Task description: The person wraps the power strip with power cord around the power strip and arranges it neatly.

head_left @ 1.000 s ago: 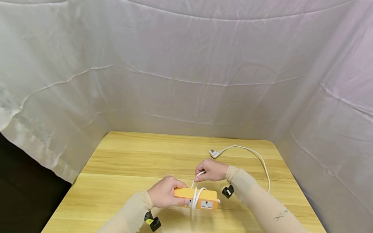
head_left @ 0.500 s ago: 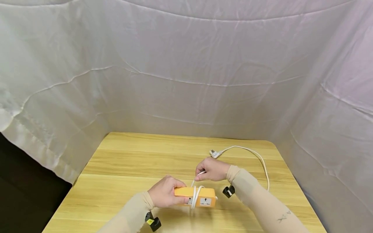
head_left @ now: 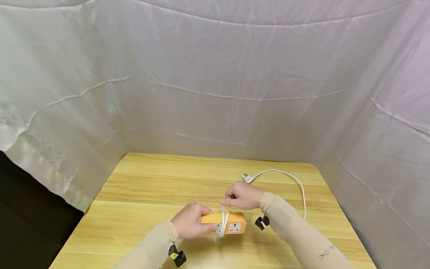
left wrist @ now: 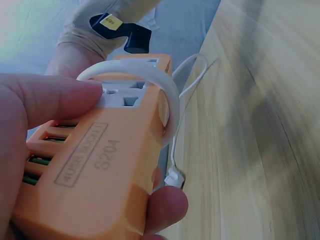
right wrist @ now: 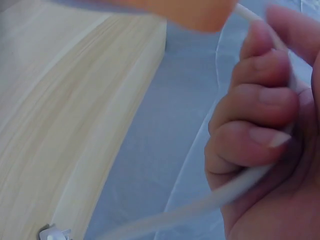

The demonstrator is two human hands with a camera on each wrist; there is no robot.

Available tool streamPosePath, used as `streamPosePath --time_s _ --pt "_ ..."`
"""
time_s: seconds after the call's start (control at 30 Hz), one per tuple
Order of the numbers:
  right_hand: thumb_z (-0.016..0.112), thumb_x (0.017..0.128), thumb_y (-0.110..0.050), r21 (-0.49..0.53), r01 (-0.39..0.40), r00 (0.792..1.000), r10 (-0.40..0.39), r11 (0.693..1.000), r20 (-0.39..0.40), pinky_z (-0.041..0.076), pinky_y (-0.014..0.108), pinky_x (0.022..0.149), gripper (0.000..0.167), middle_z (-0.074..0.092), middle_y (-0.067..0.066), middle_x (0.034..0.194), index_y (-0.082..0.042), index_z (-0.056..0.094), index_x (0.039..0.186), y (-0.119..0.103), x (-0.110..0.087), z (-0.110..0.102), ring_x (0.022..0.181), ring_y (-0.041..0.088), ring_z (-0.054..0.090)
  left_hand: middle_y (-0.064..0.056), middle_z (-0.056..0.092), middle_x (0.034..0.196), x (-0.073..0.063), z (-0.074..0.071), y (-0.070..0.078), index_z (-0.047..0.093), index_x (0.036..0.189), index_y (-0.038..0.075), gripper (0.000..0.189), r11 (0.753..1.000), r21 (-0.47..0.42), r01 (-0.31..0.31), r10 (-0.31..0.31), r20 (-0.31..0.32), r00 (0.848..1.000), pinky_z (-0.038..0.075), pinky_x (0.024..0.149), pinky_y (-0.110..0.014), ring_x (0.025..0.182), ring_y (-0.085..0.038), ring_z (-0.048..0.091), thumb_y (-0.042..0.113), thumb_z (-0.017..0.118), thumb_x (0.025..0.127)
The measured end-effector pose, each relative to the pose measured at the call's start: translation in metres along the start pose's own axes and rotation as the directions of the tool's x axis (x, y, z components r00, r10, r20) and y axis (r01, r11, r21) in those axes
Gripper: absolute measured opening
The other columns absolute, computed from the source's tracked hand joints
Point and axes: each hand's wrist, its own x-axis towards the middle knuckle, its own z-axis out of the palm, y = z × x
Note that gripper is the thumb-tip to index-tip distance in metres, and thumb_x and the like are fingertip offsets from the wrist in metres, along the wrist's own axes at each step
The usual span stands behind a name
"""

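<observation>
Within left hand (head_left: 189, 221), power strip's left end (head_left: 210, 218)

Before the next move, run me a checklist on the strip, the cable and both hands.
1. Left hand gripping orange power strip: ok.
2. Right hand holding white cable, fingers curled round it: ok.
3. Loops lying round the strip: ok.
4. Sockets clear of fingers: not ok; left thumb partly covers one.
5. Plug on the table: ok.
6. Whole cable free of snags: cannot tell; right forearm hides part.
</observation>
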Motion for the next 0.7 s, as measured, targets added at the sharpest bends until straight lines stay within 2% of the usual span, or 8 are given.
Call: streamPosePath --time_s 0.13,0.3,0.63,0.7 --pt "0.050 0.099 -0.044 0.011 -0.006 1.000 0.006 1.000 -0.017 0.024 0.018 0.042 0.048 0.030 -0.016 0.048 -0.024 0.045 0.056 -0.001 0.000 0.001 0.041 -0.004 0.025 0.016 0.062 0.067 0.001 0.001 0.000 0.071 0.084 0.014 0.019 1.000 0.019 -0.007 0.007 -0.025 1.000 0.038 0.039 -0.017 0.042 0.006 0.040 0.033 0.075 0.083" --pt "0.048 0.100 -0.042 -0.003 -0.006 0.999 0.005 1.000 -0.041 0.025 0.018 0.043 0.049 0.031 -0.016 0.048 -0.023 0.043 0.056 -0.005 0.000 0.001 0.042 -0.004 0.026 0.017 0.057 0.062 0.003 0.002 0.002 0.067 0.077 0.016 0.020 0.998 0.065 0.008 -0.004 -0.061 0.998 0.037 0.039 -0.017 0.042 0.005 0.040 0.033 0.075 0.083" --pt "0.046 0.101 -0.042 -0.027 0.012 0.997 -0.014 1.000 -0.070 0.024 0.017 0.042 0.049 0.030 -0.016 0.048 -0.022 0.042 0.057 -0.016 -0.001 0.000 0.042 -0.004 0.026 0.013 0.061 0.068 0.004 0.003 0.000 0.071 0.086 0.011 0.024 0.994 -0.009 0.111 -0.112 -0.071 0.991 0.044 0.044 -0.022 0.048 -0.002 0.049 0.035 0.071 0.086" --pt "0.046 0.101 -0.041 -0.029 0.017 0.997 -0.020 0.999 -0.080 0.026 0.017 0.043 0.047 0.033 -0.016 0.049 -0.022 0.048 0.059 -0.017 -0.001 0.000 0.043 -0.004 0.028 0.012 0.062 0.069 0.004 0.003 -0.001 0.071 0.087 0.011 0.025 0.993 -0.006 0.120 -0.120 -0.085 0.989 0.044 0.044 -0.022 0.049 -0.003 0.049 0.036 0.071 0.086"
